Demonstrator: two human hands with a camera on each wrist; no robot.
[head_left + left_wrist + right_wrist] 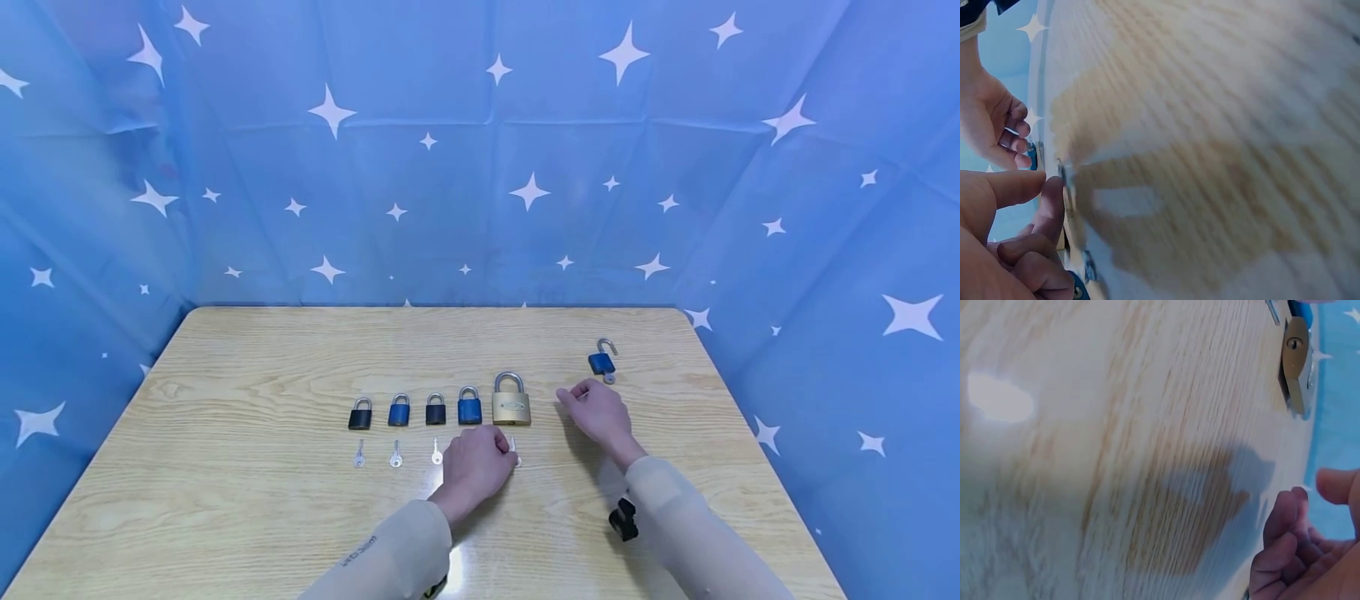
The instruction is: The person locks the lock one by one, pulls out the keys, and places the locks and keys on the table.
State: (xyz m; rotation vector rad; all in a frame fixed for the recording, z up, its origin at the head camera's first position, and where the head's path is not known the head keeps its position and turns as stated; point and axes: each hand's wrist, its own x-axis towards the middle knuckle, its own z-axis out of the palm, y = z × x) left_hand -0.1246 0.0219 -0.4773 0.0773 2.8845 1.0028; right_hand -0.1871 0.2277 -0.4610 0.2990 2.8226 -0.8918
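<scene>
My left hand [477, 460] is low over the table, fingertips right at a small silver key [517, 460]. In the left wrist view, thumb and index fingertip come close together beside that key [1062, 172], which lies past the index finger. Just behind stands the largest padlock, brass [512, 408], with its shackle closed; its keyhole side shows in the right wrist view. My right hand [597, 410] hovers to the right with fingers loosely bent and nothing in them. Beyond it lies a blue padlock [602, 363], shackle swung out and a key [609, 378] in it.
Left of the brass padlock runs a row of smaller ones: blue [469, 410], black [436, 413], blue [399, 414] and black [360, 417]. Keys [396, 454] lie in front of them. A blue star-patterned curtain [450, 208] surrounds the wooden table [225, 500].
</scene>
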